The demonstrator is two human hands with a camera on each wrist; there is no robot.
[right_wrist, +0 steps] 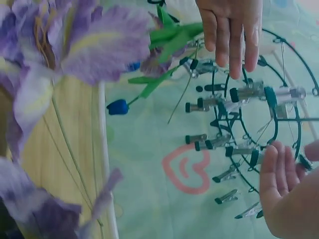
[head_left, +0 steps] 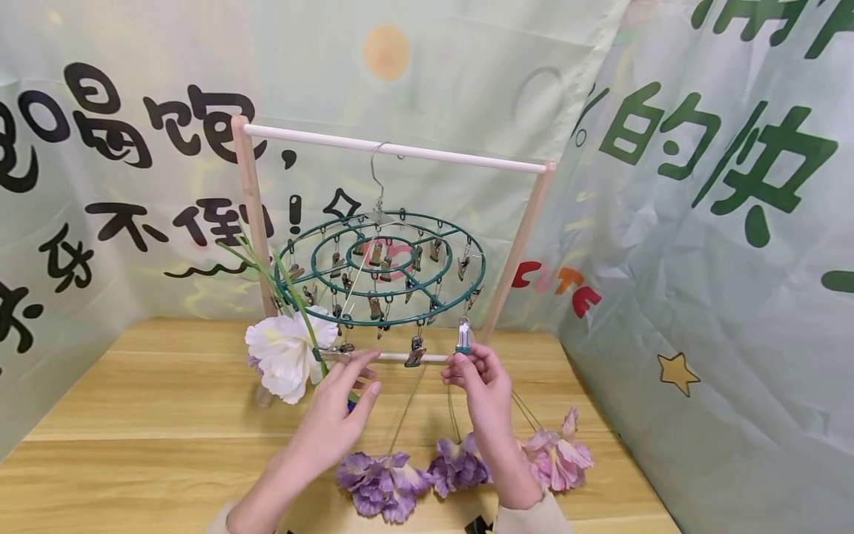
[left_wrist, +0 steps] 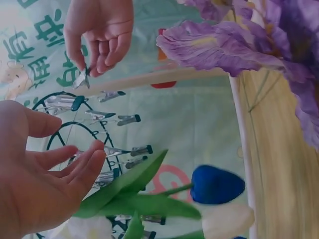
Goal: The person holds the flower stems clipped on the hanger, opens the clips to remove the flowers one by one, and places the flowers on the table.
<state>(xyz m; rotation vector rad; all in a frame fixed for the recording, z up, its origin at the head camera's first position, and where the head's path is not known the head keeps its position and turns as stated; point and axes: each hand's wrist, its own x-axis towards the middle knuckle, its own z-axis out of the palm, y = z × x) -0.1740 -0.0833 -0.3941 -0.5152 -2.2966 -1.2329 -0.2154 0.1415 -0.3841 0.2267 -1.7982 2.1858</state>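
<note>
A green round clip hanger (head_left: 380,323) hangs by its metal hook from a white rod, with several metal clips around its rings. My right hand (head_left: 490,386) pinches the green-tipped end of one clip (head_left: 463,336) at the hanger's front right. Near the front left rim, my left hand (head_left: 340,408) is held with relaxed, spread fingers beside a hanging clip; whether it touches the clip I cannot tell. A white flower (head_left: 287,356) hangs upside down at the left, its green stem rising past the rim. A blue tulip (left_wrist: 218,184) hangs behind my left hand.
On the wooden table (head_left: 167,430) lie two purple flowers (head_left: 383,482) and a pink flower (head_left: 557,456), stems pointing toward the rack. The rack's wooden posts (head_left: 520,252) stand either side of the hanger. Printed cloth (head_left: 720,311) encloses the back and sides.
</note>
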